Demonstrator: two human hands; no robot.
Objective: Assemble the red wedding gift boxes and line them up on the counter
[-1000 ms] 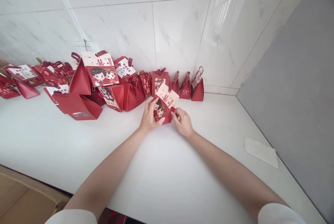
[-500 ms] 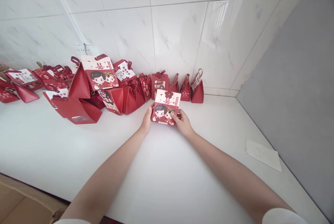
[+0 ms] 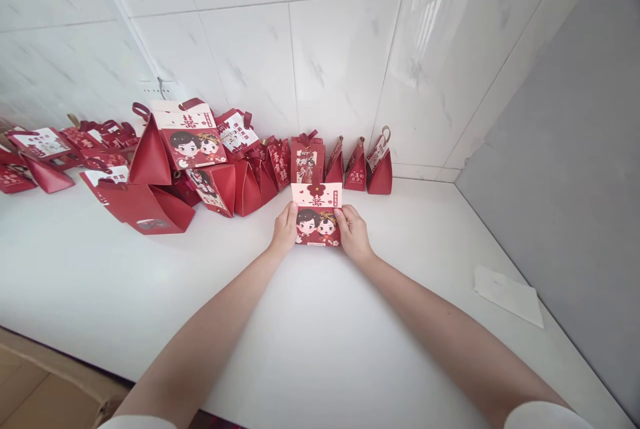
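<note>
A red and cream gift box (image 3: 318,224) with a cartoon couple printed on its front faces me at the middle of the white table. My left hand (image 3: 287,226) is closed around its left edge, thumb along the front. On the opposite edge my right hand (image 3: 353,230) grips it, thumb pressed to the printed face. The fingers behind the box are hidden. Just beyond it, a red gift box (image 3: 307,157) with a ribbon loop stands against the wall.
Several red gift boxes crowd the left, including a larger one with the couple print (image 3: 193,142) resting on others. Small upright red boxes (image 3: 380,172) stand right of centre by the tiled wall (image 3: 340,69). A white paper (image 3: 507,296) lies near the grey panel (image 3: 565,169).
The held box has straightened from a slight tilt and come a little nearer. My right thumb has moved from the lower front up to the right edge.
</note>
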